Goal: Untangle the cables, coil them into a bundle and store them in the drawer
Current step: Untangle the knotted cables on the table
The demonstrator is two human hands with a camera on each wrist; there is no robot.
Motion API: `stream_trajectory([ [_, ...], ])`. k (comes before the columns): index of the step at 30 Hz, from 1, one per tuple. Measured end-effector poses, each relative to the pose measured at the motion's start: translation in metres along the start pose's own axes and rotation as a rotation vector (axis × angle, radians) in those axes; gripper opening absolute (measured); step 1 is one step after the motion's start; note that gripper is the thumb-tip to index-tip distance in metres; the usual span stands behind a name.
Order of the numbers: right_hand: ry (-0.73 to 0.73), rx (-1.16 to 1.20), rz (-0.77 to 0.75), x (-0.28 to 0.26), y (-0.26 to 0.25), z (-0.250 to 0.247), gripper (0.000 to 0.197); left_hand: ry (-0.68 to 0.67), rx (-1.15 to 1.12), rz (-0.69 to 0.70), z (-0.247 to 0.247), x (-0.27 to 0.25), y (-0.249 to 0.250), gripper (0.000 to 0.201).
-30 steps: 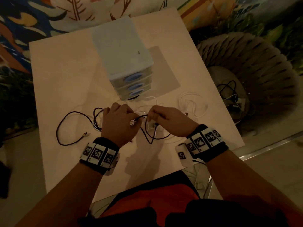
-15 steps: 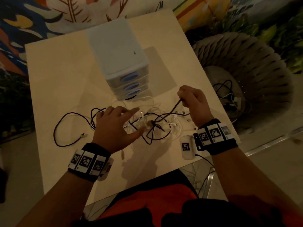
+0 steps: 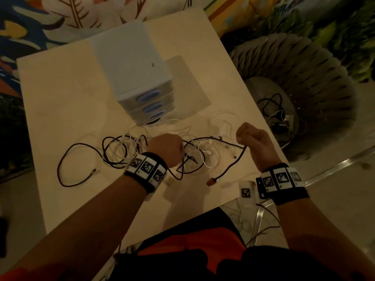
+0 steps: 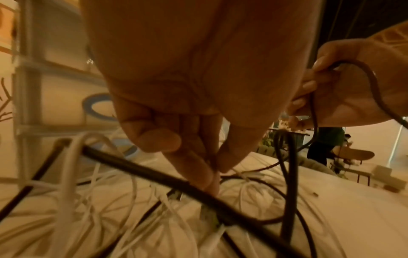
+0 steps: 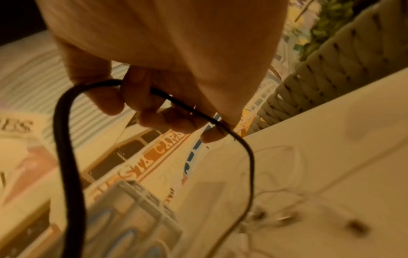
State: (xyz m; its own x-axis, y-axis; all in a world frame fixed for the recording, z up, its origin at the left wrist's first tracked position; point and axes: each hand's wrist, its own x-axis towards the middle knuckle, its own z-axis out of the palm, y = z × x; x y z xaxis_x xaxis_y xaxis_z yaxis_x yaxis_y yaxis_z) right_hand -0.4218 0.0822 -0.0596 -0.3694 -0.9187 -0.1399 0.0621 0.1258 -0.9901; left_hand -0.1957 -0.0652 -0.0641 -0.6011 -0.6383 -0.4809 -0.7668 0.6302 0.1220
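A tangle of black and white cables point(image 3: 203, 157) lies on the pale table point(image 3: 71, 98) in front of a small white drawer unit point(image 3: 132, 65) with three shut drawers. My left hand point(image 3: 172, 149) sits on the middle of the tangle, and its thumb and fingers point(image 4: 217, 172) pinch down among the white cables point(image 4: 73, 165). My right hand point(image 3: 246, 136) is lifted to the right and grips a black cable point(image 3: 229, 168), which droops to an orange plug point(image 3: 211, 181). The right wrist view has that black cable point(image 5: 66, 157) running through my curled fingers point(image 5: 159, 108).
A woven chair point(image 3: 304, 57) stands right of the table with more cables on its seat point(image 3: 278, 112). A loose black cable end point(image 3: 93, 170) reaches left across the table. A small tagged white block point(image 3: 246, 192) lies at the near right edge. The drawer unit point(image 5: 132, 218) is close to my right hand.
My right hand has pulled the black cable rightward and up, drawing its plug end out of the tangle. My left hand went from spread fingers to pinching down on the tangle.
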Motion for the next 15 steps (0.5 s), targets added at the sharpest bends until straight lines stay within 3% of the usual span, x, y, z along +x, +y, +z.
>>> stream_trajectory([
  [2,-0.031,-0.113,0.016,-0.006,0.015,-0.010,0.011,-0.031,0.000,-0.036,0.010,0.009,0.000,0.029],
  [10,-0.146,-0.179,0.164,-0.009,0.040,-0.015,0.019,-0.002,-0.089,-0.077,0.020,0.029,0.003,0.034],
  [13,-0.196,-0.223,0.138,-0.003,0.048,-0.006,0.017,0.036,-0.149,-0.085,0.018,0.030,0.003,0.028],
  [15,-0.156,-0.275,0.079,0.002,0.049,-0.002,0.016,0.077,-0.203,-0.093,0.015,0.027,0.002,0.027],
])
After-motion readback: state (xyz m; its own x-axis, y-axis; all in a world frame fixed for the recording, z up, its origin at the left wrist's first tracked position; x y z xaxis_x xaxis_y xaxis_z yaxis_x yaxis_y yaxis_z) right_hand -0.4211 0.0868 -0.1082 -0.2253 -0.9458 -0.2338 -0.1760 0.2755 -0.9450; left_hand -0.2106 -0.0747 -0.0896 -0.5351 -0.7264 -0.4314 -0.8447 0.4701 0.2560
